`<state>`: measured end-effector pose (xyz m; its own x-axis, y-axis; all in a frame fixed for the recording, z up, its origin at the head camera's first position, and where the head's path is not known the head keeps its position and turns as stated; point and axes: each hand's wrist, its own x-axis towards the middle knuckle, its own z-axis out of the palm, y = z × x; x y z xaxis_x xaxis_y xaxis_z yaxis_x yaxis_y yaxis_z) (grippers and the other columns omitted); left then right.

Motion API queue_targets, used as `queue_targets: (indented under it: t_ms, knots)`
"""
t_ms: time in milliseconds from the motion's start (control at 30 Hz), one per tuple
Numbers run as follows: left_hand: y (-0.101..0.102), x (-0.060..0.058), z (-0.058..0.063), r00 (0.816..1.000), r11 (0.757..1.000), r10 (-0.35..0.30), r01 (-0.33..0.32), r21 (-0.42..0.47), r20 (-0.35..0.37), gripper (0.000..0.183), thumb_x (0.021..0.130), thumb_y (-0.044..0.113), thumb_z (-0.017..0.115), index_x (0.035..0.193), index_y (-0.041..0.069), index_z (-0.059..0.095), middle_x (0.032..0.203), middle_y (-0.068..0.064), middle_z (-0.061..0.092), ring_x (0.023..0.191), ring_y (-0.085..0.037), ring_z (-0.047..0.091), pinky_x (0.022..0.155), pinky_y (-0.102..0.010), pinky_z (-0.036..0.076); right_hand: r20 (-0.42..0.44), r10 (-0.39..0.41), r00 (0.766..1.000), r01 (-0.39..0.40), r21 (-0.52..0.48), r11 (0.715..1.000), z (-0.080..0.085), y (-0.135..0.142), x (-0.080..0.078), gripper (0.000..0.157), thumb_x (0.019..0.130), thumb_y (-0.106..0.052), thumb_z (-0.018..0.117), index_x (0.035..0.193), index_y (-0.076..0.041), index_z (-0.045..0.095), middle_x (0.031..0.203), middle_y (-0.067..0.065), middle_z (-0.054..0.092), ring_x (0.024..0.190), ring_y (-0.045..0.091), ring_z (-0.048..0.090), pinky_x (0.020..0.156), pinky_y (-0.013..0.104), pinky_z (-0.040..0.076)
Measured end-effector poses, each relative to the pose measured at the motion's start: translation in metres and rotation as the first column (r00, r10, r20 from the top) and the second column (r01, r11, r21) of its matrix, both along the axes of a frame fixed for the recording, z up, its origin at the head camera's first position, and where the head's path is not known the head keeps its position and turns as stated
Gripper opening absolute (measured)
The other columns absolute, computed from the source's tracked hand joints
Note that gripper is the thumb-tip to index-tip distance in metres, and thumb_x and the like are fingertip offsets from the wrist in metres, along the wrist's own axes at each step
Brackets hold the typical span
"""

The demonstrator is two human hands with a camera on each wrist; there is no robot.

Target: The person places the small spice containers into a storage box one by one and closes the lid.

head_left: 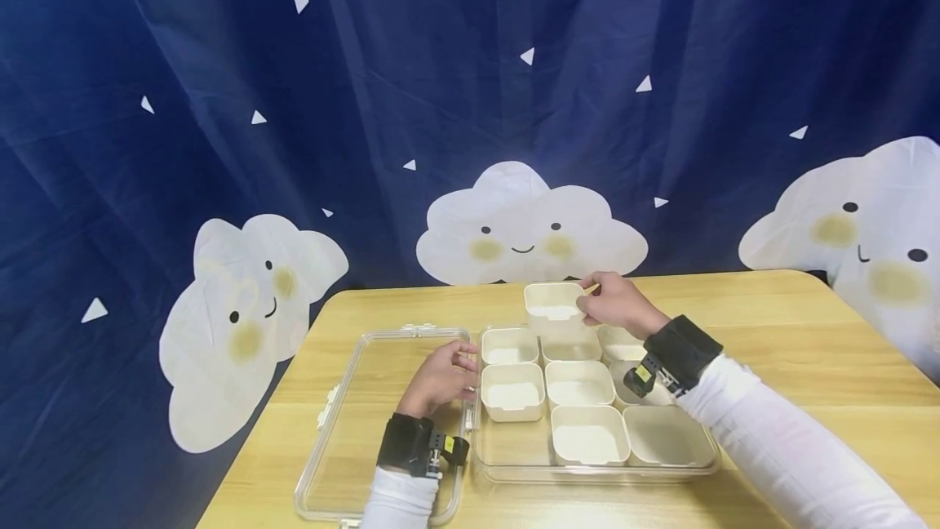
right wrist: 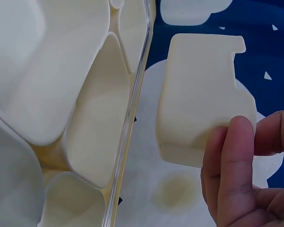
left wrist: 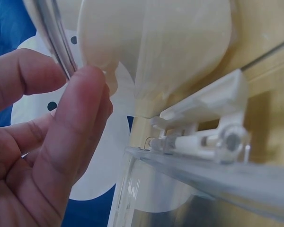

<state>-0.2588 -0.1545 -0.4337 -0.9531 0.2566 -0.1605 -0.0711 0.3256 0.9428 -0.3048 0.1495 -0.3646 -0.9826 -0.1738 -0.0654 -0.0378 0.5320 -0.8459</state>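
Observation:
My right hand (head_left: pixel 613 303) pinches a small cream bin (right wrist: pixel 201 94) between thumb and fingers. In the head view it hangs above the back row of a shallow clear box (head_left: pixel 514 472), tilted slightly. Inside the box stand several cream bins of the same kind, such as one at the front (head_left: pixel 590 435) and one at the left (head_left: pixel 512 390). My left hand (head_left: pixel 439 378) is at the box's left side. In the left wrist view its curled thumb and fingertips hold the box's rim (left wrist: pixel 54 40). No contents are visible in the bins.
A clear lid (head_left: pixel 356 362) with white latches lies flat on the wooden table (head_left: pixel 808 333), left of and close against the box. One white hinged latch (left wrist: pixel 199 137) shows near my left fingers. Behind the table hangs a blue curtain (head_left: pixel 441 64) with white clouds.

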Motion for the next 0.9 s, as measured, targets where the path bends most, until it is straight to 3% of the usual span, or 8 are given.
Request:
queue_targets:
  t_ms: [900]
  knots:
    - [0.0, -0.003, -0.003, 1.0, 1.0, 0.008, -0.008, -0.019, 0.002, 0.051, 0.077, -0.007, 0.067, 0.126, -0.003, 0.053, 0.1, -0.016, 0.058, 0.074, -0.024, 0.064, 0.065, -0.037, 0.058, -0.008, -0.005, 1.0, 0.004, -0.09, 0.996, -0.002, 0.001, 0.032, 0.044, 0.086, -0.005, 0.05, 0.126, 0.013, 0.049, 0.094, 0.017, 0.058, 0.073, 0.02, 0.063, 0.073, 0.033, 0.057]
